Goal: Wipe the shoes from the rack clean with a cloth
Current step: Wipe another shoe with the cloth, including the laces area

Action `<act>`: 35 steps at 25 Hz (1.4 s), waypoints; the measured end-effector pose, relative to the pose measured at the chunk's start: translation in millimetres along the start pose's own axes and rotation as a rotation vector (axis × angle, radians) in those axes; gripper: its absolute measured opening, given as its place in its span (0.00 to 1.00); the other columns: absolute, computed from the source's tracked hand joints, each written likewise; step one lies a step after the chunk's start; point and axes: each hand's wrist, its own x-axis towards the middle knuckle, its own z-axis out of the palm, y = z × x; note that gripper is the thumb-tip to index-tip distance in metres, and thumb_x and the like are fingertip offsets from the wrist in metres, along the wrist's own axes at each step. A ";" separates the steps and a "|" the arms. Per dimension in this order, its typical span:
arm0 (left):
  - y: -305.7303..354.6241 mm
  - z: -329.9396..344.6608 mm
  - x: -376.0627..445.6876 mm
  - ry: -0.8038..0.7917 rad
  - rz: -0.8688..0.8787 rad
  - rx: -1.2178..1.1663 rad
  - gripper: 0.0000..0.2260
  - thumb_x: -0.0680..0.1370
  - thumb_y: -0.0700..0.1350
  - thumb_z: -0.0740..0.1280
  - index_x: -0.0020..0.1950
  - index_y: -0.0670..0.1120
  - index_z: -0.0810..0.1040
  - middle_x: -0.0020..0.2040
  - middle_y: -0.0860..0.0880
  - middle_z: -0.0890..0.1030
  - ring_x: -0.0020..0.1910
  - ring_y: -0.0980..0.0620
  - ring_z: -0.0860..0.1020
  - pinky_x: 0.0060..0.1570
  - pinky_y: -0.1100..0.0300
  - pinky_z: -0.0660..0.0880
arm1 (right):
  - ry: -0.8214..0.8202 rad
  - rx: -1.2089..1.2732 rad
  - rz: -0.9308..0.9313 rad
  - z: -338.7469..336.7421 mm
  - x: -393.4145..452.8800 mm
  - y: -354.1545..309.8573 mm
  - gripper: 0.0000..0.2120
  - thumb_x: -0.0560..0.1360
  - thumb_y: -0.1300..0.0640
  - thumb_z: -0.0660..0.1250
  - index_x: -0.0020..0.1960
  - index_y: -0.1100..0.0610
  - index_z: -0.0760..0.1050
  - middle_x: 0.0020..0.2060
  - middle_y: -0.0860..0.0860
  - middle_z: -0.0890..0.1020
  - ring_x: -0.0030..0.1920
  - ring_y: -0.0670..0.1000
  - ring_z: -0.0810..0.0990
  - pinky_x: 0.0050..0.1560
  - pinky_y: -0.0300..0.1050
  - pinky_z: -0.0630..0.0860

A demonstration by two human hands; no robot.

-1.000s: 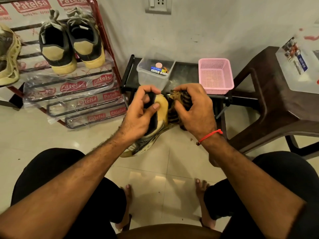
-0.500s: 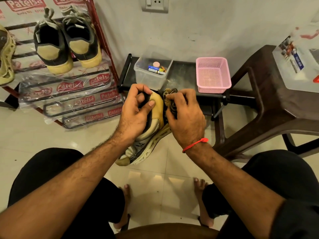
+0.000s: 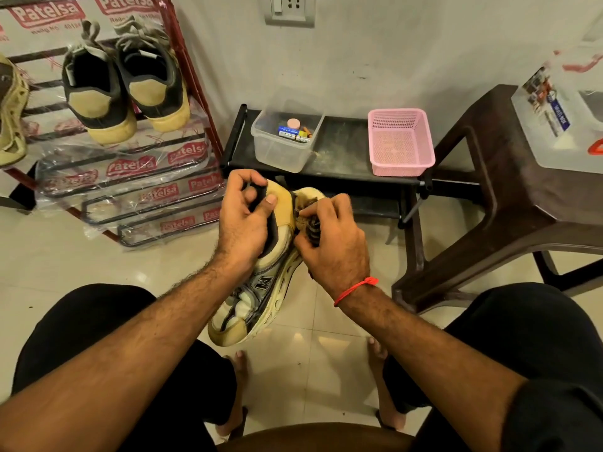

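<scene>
I hold a worn beige and grey sneaker [image 3: 257, 295] over the floor between my knees, toe pointing toward me. My left hand [image 3: 243, 223] grips its heel collar, thumb on the tan heel patch. My right hand [image 3: 329, 243] clutches a bunched brown striped cloth [image 3: 310, 220] and presses it against the sole edge near the heel. A pair of black and tan shoes [image 3: 125, 86] stands on the red shoe rack [image 3: 182, 60] at the upper left. Another beige shoe [image 3: 11, 115] sits at the rack's left edge.
A low black shelf [image 3: 346, 158] against the wall carries a clear tub [image 3: 285, 138] of small items and a pink basket [image 3: 399, 141]. A brown plastic stool [image 3: 489, 197] stands on the right with a clear box [image 3: 564, 115] on top. My bare feet rest on the tiled floor.
The sneaker has dropped lower and closer to me. My right hand has slid the cloth down along the sole edge by the heel. The left hand keeps its grip.
</scene>
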 end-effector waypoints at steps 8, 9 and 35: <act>24.4 -19.9 20.5 0.113 0.036 -0.074 0.13 0.80 0.39 0.65 0.49 0.60 0.73 0.46 0.48 0.75 0.45 0.48 0.74 0.42 0.48 0.75 | -0.321 0.215 0.227 8.3 4.5 15.0 0.12 0.69 0.50 0.72 0.50 0.49 0.75 0.48 0.48 0.79 0.47 0.49 0.79 0.50 0.49 0.80; 27.0 -19.1 20.2 0.093 0.021 -0.107 0.12 0.81 0.38 0.64 0.51 0.57 0.72 0.44 0.48 0.74 0.43 0.49 0.74 0.36 0.53 0.75 | -0.257 0.319 0.280 4.8 12.7 18.0 0.11 0.68 0.52 0.73 0.49 0.49 0.76 0.48 0.49 0.79 0.47 0.49 0.80 0.51 0.49 0.80; 13.5 -12.9 10.4 -0.197 -0.231 -0.132 0.25 0.83 0.33 0.61 0.77 0.53 0.68 0.34 0.49 0.82 0.36 0.54 0.80 0.43 0.56 0.79 | -0.332 0.342 -0.325 -23.3 34.9 -5.9 0.15 0.74 0.61 0.73 0.59 0.59 0.76 0.59 0.53 0.77 0.62 0.48 0.75 0.65 0.38 0.71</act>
